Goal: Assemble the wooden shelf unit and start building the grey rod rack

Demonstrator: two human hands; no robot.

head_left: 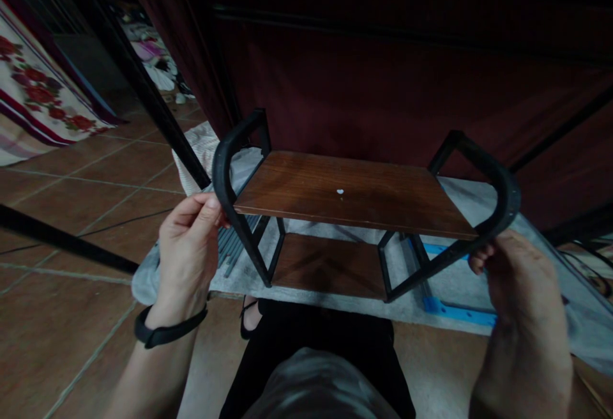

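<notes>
A small two-tier shelf rack [306, 186] stands upright before me, with wood-grain boards and rounded black side frames. On its upper board lies a small white speck [340, 191]. My left hand [189, 240] pinches the left side frame near the upper board's corner, thumb on top. At the right side frame, my right hand [524, 272] curls its fingers around the tube just below the upper board. The lower board [330, 266] rests close to the grey-covered surface. Part of the right fingers is hidden behind the frame.
Grey rods [232, 246] lie on the grey cloth [306, 230] at left. Blue perforated strips [460, 312] lie at right. Black metal bars [158, 106] cross on the left, and a dark red curtain [359, 87] hangs behind. A cable [129, 220] crosses the tiled floor.
</notes>
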